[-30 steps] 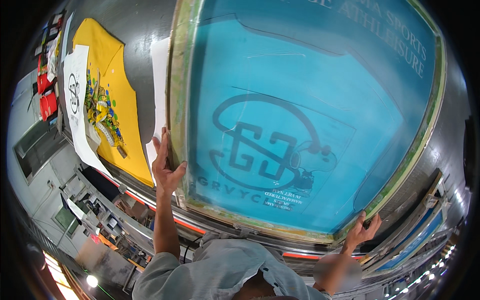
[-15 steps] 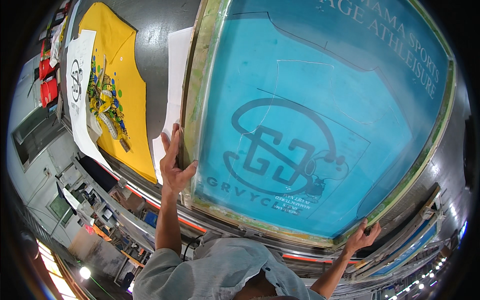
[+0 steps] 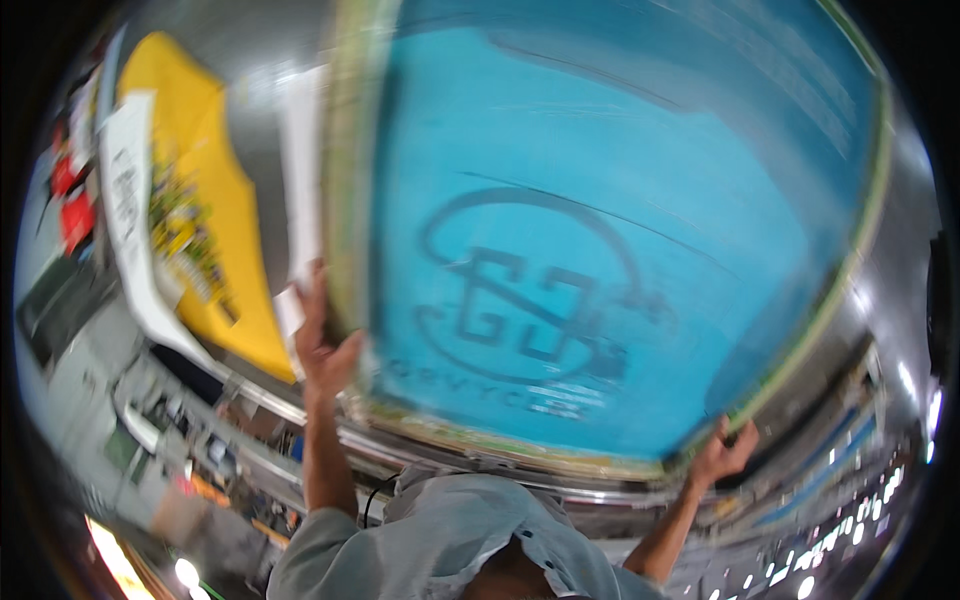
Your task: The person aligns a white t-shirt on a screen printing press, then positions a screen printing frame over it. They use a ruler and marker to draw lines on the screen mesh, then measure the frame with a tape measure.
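Observation:
A large screen printing frame (image 3: 350,130) with blue mesh (image 3: 620,240) fills the middle and right of the view. Dark looping lettering shows on the mesh, blurred. At the frame's lower left side, my left hand (image 3: 325,350) grips the edge, its fingers running up the outer side and its thumb toward the frame. My right hand (image 3: 722,456) is closed on the lower right edge, its fingertips partly hidden. Left of the frame, a yellow fabric piece (image 3: 225,170) with a colourful print lies on the dark table (image 3: 265,55). A white printed piece (image 3: 125,230) overlaps its left side.
A white strip of material (image 3: 302,180) lies between the yellow fabric and the frame. A metal rail (image 3: 260,398) follows the table's near edge. More frames (image 3: 825,470) are stacked at the lower right. Red items (image 3: 76,222) stand at the far left.
The whole view has shifted and blurred, with fabric and frame now farther left in it. The frame sits slightly farther from me relative to the yellow fabric. Both hands keep their hold.

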{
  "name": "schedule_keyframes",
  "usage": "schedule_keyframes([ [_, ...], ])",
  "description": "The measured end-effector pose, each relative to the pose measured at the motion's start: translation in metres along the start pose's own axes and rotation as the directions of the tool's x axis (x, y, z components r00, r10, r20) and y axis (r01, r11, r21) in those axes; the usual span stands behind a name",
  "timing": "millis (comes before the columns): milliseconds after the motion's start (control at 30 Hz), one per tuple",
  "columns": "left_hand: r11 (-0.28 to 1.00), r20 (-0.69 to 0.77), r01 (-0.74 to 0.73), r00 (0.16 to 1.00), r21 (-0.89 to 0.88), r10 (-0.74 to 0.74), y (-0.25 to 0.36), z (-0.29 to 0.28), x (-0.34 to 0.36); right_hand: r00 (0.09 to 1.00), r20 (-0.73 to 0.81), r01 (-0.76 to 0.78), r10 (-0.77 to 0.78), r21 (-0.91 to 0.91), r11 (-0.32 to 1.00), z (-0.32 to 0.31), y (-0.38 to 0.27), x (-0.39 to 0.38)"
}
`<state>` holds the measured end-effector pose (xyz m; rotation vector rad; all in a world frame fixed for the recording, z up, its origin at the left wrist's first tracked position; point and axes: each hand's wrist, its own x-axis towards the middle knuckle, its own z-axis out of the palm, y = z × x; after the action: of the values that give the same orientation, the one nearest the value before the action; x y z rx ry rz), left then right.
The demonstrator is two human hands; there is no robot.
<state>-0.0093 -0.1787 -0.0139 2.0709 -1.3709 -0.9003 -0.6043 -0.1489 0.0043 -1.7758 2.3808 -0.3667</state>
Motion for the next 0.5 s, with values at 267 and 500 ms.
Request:
schedule_keyframes([
  [267, 0.993, -0.002, -0.099, 0.995, 0.066, 0.100, -0.009, -0.005, -0.005, 0.994, 0.042, -0.105, 0.104, 0.029, 0.994, -0.002, 0.002, 0.004],
  [500, 0.995, -0.048, -0.005, 0.999, 0.100, 0.010, -0.013, -0.007, -0.011, 0.999, -0.011, -0.048, 0.048, 0.038, 0.998, 0.001, 0.000, 0.006],
])
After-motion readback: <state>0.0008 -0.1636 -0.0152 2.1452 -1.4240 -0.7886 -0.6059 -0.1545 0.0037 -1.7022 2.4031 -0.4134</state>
